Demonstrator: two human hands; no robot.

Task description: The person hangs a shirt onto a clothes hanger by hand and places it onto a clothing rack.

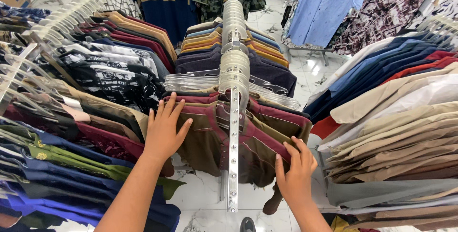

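A metal rack arm (233,165) with holes runs toward me, hung with shirts on clear plastic hangers (234,65). The nearest shirts (210,136) are olive brown and maroon with thin pale stripes. My left hand (164,129) lies flat, fingers spread, on the left shoulder of the front shirt. My right hand (296,170) touches the right shoulder of the same shirts, with its fingers curled over the fabric edge. Whether the right hand grips the fabric I cannot tell.
A rack of dark patterned, green and blue shirts (71,131) crowds the left. Beige, white, red and navy shirts (396,127) hang on the right. Blue and printed shirts (324,7) hang at the back. White marble floor (210,213) shows below.
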